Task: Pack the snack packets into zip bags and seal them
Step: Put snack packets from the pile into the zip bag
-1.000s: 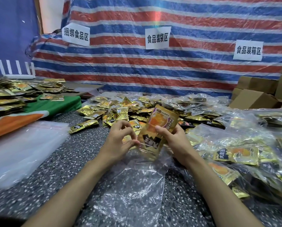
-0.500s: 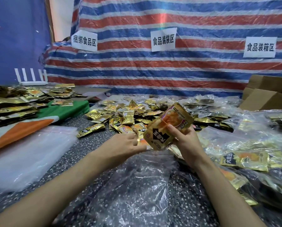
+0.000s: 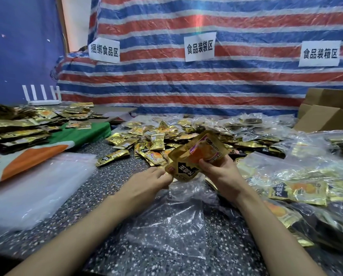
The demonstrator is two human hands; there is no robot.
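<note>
Gold snack packets (image 3: 198, 154) in the right hand (image 3: 221, 173), the left hand (image 3: 146, 184) with a grip on the zip bag (image 3: 172, 226) beneath

A zip bag (image 3: 172, 222) lies on the surface (image 3: 99, 196) at near centre, between the forearms. Above its far end the snack packets (image 3: 196, 156) are held, the left hand (image 3: 146, 184) at their near left corner, the right hand (image 3: 220, 172) on their right. Behind lies a heap of loose packets (image 3: 152, 140); a stack of empty bags (image 3: 33, 186) lies left, filled bags (image 3: 298, 188) right, cardboard boxes (image 3: 321, 114) behind those
</note>
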